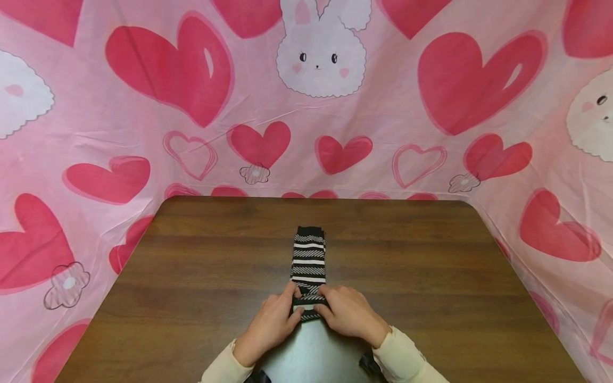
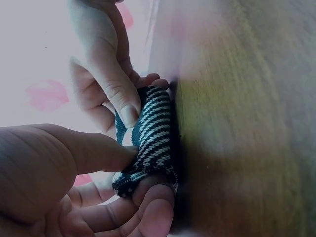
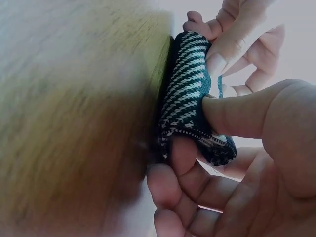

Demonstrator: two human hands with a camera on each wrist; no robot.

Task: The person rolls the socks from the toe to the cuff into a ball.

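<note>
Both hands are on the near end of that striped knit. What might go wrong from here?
The striped knit's folded near end could spring open if the left hand or right hand eases its pinch. The hands hold opposite edges, so uneven turning might skew the fold. The far end lies unheld on the wood-grain table, so it could slide or bunch up.

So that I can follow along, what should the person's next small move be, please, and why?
Probably roll the striped knit strip slightly forward: the left hand and right hand pinch its near end, which looks folded over, while its far part lies flat.
</note>
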